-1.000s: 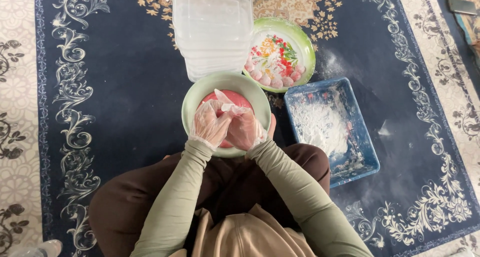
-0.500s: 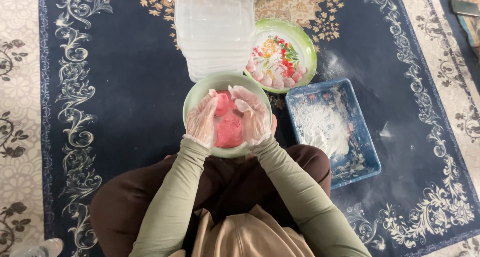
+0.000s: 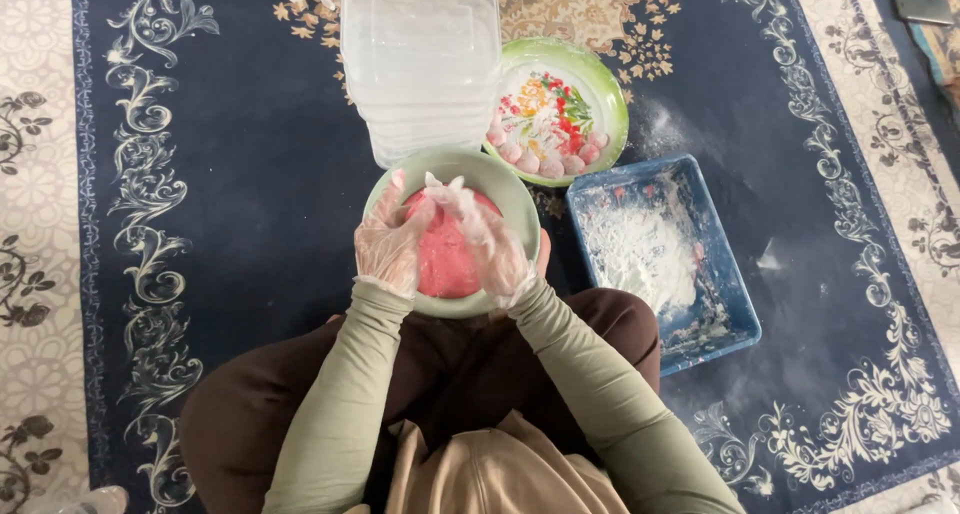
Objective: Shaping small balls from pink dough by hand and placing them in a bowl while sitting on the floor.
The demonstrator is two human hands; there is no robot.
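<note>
Our left hand and right hand, in thin crinkled plastic gloves with fingers open, press smooth pink dough in the round green bowl.

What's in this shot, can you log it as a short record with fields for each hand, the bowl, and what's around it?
left hand: left hand, in a clear glove, on the left side of the pink dough
right hand: right hand, gloved, on the dough's right side
bowl: pale green bowl on the rug, holding the dough
beyond the bowl: stack of clear plastic containers
plate: green-rimmed flowered plate with small pink balls
tray: blue tray with white flour
floor: dark blue patterned rug
</note>
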